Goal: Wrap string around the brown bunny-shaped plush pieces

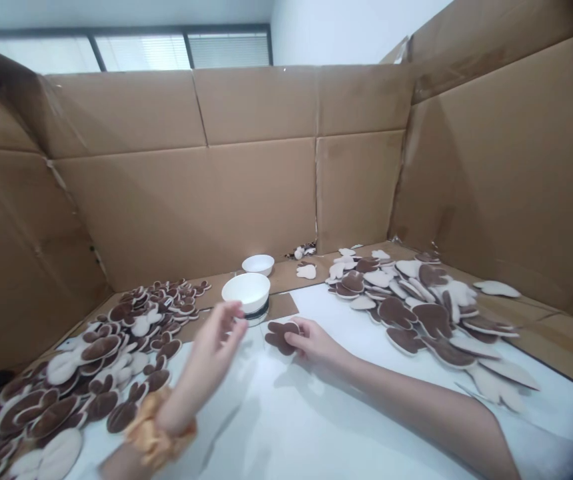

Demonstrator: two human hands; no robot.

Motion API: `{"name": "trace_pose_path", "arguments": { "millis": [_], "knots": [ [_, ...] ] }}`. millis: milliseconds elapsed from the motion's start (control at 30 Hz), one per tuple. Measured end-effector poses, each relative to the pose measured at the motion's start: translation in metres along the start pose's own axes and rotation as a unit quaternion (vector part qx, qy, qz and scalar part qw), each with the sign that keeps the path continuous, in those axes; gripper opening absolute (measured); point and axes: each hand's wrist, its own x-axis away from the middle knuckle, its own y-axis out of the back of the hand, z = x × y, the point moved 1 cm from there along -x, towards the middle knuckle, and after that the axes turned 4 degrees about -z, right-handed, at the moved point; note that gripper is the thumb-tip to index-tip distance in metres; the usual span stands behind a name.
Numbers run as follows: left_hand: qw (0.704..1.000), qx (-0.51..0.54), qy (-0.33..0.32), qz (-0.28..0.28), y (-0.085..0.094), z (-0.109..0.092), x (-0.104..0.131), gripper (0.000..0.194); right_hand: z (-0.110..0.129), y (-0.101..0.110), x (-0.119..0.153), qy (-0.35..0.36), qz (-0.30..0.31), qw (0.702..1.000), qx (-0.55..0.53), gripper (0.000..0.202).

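Pinched between the thumb and fingers of my right hand is a small brown felt piece with rounded lobes, held above the white tabletop. My left hand is raised just in front of a white bowl; its thumb and fingers are bent toward each other, somewhat blurred, and whether anything is between them cannot be made out. A yellow scrunchie circles the left wrist. The bowl rests on a dark-and-clear round base.
A pile of brown and white bunny-shaped pieces covers the left side. Larger such pieces are heaped on the right. Behind stand a second white bowl, a few loose pieces and tall cardboard walls.
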Motion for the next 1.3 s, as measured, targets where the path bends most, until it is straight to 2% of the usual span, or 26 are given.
{"name": "trace_pose_path", "arguments": {
  "millis": [133, 233, 367, 467, 633, 733, 1300],
  "knots": [
    [0.983, 0.134, 0.089, 0.088, -0.039, 0.034, 0.02, 0.032, -0.008, -0.007, 0.006, 0.016, 0.035, 0.999, -0.009, 0.027],
    [0.978, 0.177, 0.079, 0.077, -0.053, 0.047, 0.03, 0.032, -0.017, -0.011, 0.005, 0.024, 0.053, 0.998, -0.019, 0.03],
    [0.952, 0.273, 0.103, 0.095, -0.054, 0.047, 0.033, 0.032, -0.022, -0.017, 0.003, -0.016, 0.105, 0.993, -0.047, 0.03],
    [0.942, 0.301, 0.11, 0.096, -0.053, 0.043, 0.034, 0.033, -0.021, -0.019, 0.004, -0.044, 0.133, 0.988, -0.064, 0.029],
    [0.957, 0.255, 0.101, 0.094, -0.054, 0.039, 0.037, 0.032, -0.021, -0.019, 0.009, -0.063, 0.081, 0.992, -0.077, 0.011],
    [0.968, 0.211, 0.099, 0.096, -0.055, 0.041, 0.038, 0.022, -0.022, -0.021, 0.012, -0.067, 0.042, 0.995, -0.066, 0.005],
    [0.952, 0.263, 0.116, 0.104, -0.058, 0.035, 0.042, 0.01, -0.018, -0.025, 0.019, -0.086, 0.008, 0.994, -0.067, 0.007]
  ]
}}
